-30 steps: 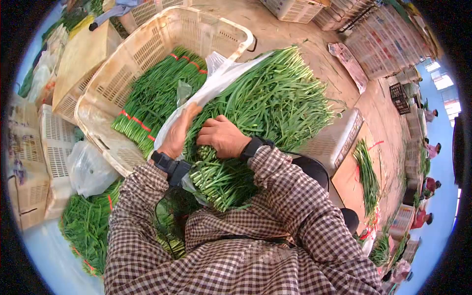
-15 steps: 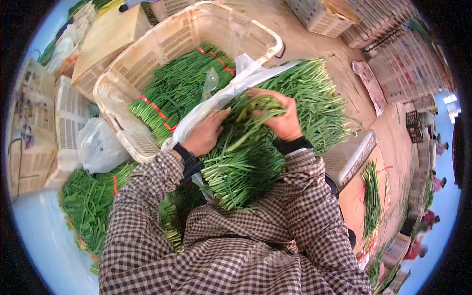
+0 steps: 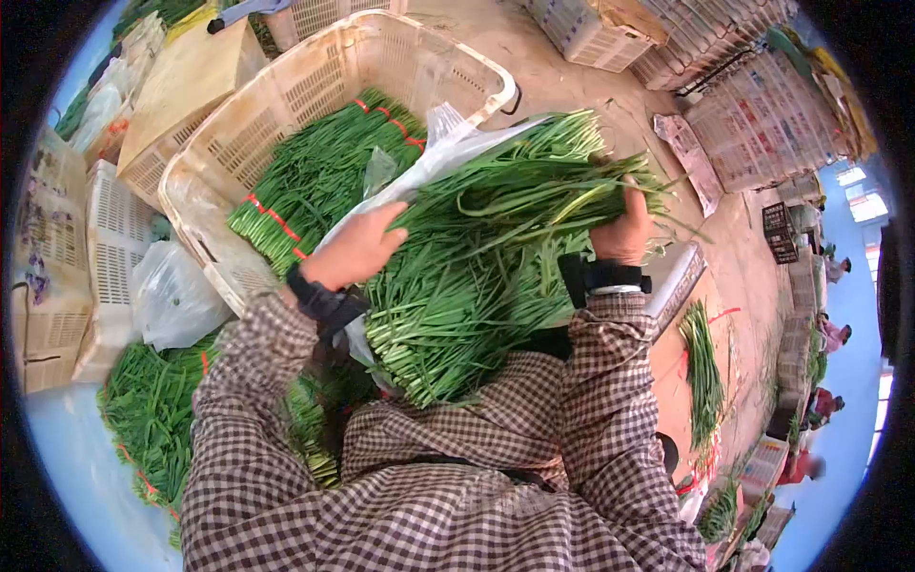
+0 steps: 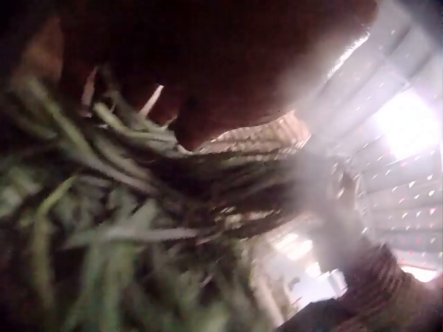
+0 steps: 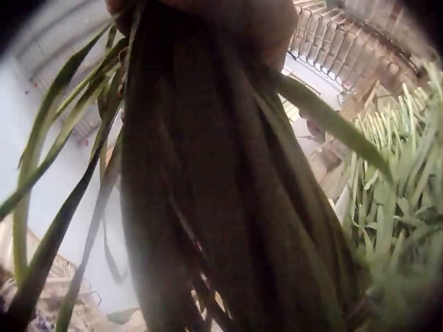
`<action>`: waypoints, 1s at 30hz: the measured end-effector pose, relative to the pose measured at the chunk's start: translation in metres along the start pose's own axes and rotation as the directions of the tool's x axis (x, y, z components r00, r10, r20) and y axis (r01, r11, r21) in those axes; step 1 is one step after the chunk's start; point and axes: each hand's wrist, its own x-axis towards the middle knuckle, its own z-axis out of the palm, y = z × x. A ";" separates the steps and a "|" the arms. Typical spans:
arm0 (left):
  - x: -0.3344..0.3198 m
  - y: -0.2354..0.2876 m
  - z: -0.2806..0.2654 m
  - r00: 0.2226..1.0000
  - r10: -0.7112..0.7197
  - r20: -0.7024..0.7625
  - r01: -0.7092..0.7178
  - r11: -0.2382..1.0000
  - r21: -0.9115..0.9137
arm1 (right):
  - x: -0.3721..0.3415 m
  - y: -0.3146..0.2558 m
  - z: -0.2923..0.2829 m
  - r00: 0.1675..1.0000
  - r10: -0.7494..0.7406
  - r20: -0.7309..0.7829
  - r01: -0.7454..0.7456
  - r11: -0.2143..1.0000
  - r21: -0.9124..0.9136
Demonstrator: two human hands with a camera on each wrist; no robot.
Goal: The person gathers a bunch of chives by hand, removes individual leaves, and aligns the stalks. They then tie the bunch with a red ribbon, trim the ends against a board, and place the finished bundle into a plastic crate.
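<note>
In the head view, my right hand grips the leafy ends of a loose bunch of Chinese chives, stretched sideways above the pile. Its long leaves fill the right wrist view, where some stray blades hang to the left. My left hand, fingers extended, is at the pile's left edge beside a white plastic sheet. Below both hands lies the heap of loose chives, pale cut stems toward the left and front. The left wrist view is dark and blurred, with the left palm over green leaves.
A large crate at upper left holds chive bundles tied with red bands. A clear plastic bag and more bundled chives are at left. One small bunch lies on a board at right. Stacked crates stand beyond.
Both hands were together in the pile. The right hand then lifted a clump of chives and drew it rightward, stretching the leaves out. The left hand has moved back left, away from it.
</note>
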 end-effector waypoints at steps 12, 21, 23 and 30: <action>0.130 0.106 0.075 0.830 0.512 -0.223 -0.521 0.853 0.021 | -0.026 -0.010 0.053 0.972 -0.183 0.145 0.214 0.948 -0.237; 0.144 0.132 0.098 0.930 0.339 -0.145 -0.331 0.941 0.077 | -0.028 -0.020 0.042 0.866 -0.408 0.289 0.469 0.462 -0.753; 0.131 0.145 0.101 0.873 0.328 -0.361 -0.354 0.935 -0.005 | -0.032 -0.025 0.048 0.899 -0.426 0.100 0.376 0.634 -0.676; 0.097 0.040 0.116 0.961 0.254 -0.109 -0.208 0.924 0.322 | -0.056 -0.163 -0.045 0.922 -0.386 -0.033 0.386 0.908 0.161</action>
